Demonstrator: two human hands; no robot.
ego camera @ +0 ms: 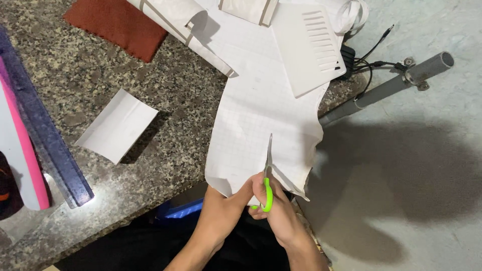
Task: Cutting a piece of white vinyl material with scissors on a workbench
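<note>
Right hand is wrapped around the green handles of the scissors, fingers through the loops, and the blades point straight away from it, up into the sheet. The blades look nearly closed, their tips buried in the gridded white paper just beyond the knuckles.

Left hand sits right beside the right one, touching it, fingers pinching the near edge of the sheet just left of the blades and holding the paper taut. The sheet hangs off the counter edge toward both hands and runs away from them across the speckled stone.

Farther out beyond the scissor tips, a white vented panel lies on the sheet (slots along its right side). Up and left of it, a curled roll of the same paper.

Well off to the left of the left hand, a small offcut rests on the stone, one edge lifted. Farther left again, a dark ruler lies slanted, with a pink-edged white board touching it. A red cloth sits at the far left corner.

To the right of the right hand, past the counter, a grey pipe slants over the floor, with black cables near its far end.
</note>
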